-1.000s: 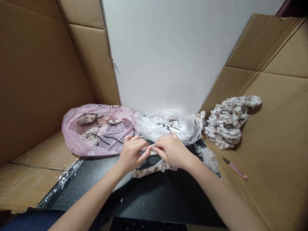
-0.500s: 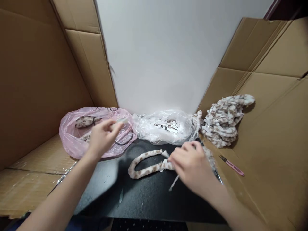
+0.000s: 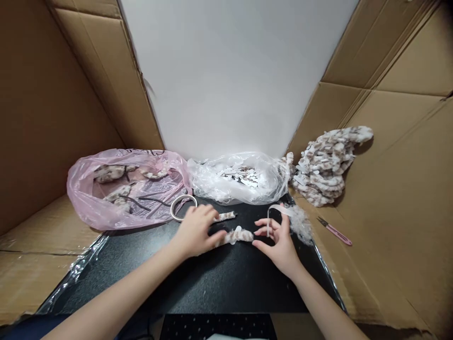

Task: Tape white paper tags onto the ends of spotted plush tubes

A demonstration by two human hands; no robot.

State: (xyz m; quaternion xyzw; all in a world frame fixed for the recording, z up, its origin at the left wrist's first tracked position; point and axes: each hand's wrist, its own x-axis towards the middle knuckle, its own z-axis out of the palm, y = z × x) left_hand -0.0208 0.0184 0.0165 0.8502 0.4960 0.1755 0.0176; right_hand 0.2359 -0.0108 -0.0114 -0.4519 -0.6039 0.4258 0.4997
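A brown-and-white fluffy tube (image 3: 244, 234) lies bent on the black tabletop, a white tab near its front end. My left hand (image 3: 198, 230) grips it from above, thumb along the front arm, and hides the bend. The tube's other end shows past my fingertips. My right hand (image 3: 278, 243) is just right of the tube's end, with a curled whitish strip of tape (image 3: 278, 208) held at its fingertips. A white tape roll (image 3: 172, 209) rests by the pink bag, just beyond my left hand. Fluffy scraps (image 3: 300, 224) lie behind my right hand.
A pink plastic bag (image 3: 81, 198) with fluffy pieces and dark cords stands at left. A clear bag (image 3: 208, 186) of small white pieces is at the back middle. Heaped fluffy tubes (image 3: 323, 165) and pink-handled snips (image 3: 338, 233) lie right, on cardboard (image 3: 389, 203).
My left hand has let go of the tape roll and come down onto the fluffy tube. My right hand has left the tube's end and now carries the tape strip.
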